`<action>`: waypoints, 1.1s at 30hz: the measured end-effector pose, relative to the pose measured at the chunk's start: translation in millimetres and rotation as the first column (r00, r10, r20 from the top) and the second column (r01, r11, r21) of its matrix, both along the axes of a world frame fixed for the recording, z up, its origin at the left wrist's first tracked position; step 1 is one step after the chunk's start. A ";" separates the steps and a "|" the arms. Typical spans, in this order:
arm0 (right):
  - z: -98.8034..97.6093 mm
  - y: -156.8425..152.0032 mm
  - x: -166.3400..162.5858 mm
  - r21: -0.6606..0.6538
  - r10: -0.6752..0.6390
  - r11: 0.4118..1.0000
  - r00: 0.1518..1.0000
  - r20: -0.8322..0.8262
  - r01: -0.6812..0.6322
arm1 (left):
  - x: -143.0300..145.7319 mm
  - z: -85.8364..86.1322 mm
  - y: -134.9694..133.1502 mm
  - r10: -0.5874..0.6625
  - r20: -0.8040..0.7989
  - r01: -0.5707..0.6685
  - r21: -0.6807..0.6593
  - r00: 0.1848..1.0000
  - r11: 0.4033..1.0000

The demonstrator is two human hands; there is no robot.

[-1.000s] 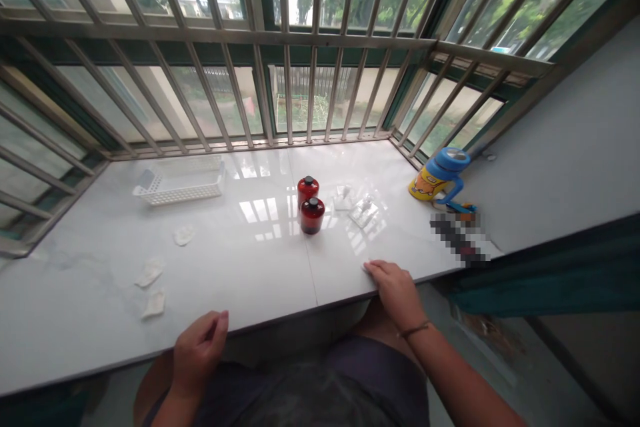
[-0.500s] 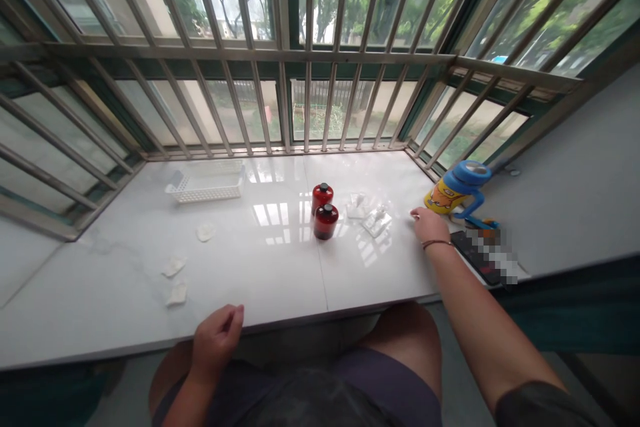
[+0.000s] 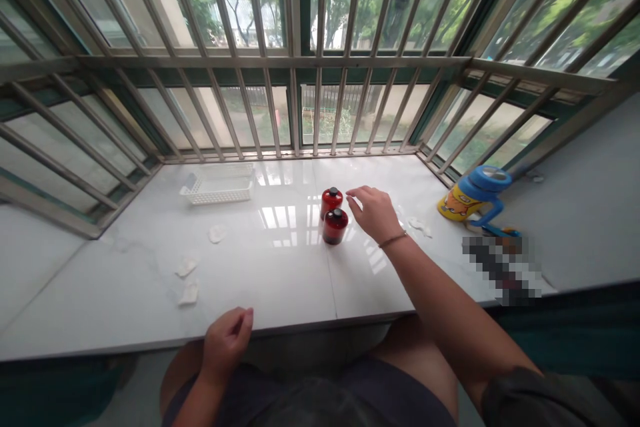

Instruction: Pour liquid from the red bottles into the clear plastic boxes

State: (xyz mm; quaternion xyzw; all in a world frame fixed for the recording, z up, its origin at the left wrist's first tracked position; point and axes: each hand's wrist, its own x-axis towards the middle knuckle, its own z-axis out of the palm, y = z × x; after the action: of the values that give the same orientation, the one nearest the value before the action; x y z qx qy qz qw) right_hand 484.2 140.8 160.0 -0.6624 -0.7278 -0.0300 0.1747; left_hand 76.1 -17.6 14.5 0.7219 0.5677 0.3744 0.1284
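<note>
In the head view, taking the front red bottle (image 3: 335, 229) as the centre of the clock, the rear red bottle (image 3: 330, 199) stands upright just behind it at twelve, both with black caps on the pale surface (image 3: 280, 267). The right hand (image 3: 373, 210) hangs at two o'clock, its fingers bent and slightly apart, thumb below the forefinger, with nothing visible between them; the tips sit just beside the rear bottle, and I cannot tell whether they touch it. The left hand (image 3: 227, 340) rests between seven and eight o'clock, by the near edge, fingers curled and pressed together, seemingly around nothing. With the bottles this close, a good grip on either would probably mean spreading the fingers wider and taking the rounded body rather than the small cap, because its glossy side could slip. For the rear one, coming from one to two o'clock should spare the front one a knock. The wrist also calls for care: it passes over small white scraps (image 3: 421, 227) at three o'clock, partly hidden. The white basket (image 3: 223, 197) lies clear at ten.
</note>
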 end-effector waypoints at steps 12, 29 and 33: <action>27.8 81.0 -55.7 -0.295 0.022 0.955 0.986 0.166 0.028 | -4.3 -9.5 0.6 -0.014 -0.051 0.015 0.015 0.999 1.000; 15.1 -48.3 -181.1 -0.164 0.396 0.910 0.915 0.081 -0.380 | -7.3 -12.9 1.8 -0.052 -0.079 0.056 0.051 0.996 0.997; 1.0 -62.2 -187.2 -0.145 0.402 0.909 0.914 0.052 -0.391 | -6.7 -10.2 1.5 -0.049 -0.077 0.054 0.067 0.996 0.996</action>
State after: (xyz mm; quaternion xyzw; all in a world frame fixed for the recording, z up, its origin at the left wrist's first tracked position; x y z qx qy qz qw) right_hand 297.1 78.6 160.9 -0.5089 -0.8541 0.0274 0.1035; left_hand 69.3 -16.1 4.3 0.7539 0.5401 0.3628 0.0913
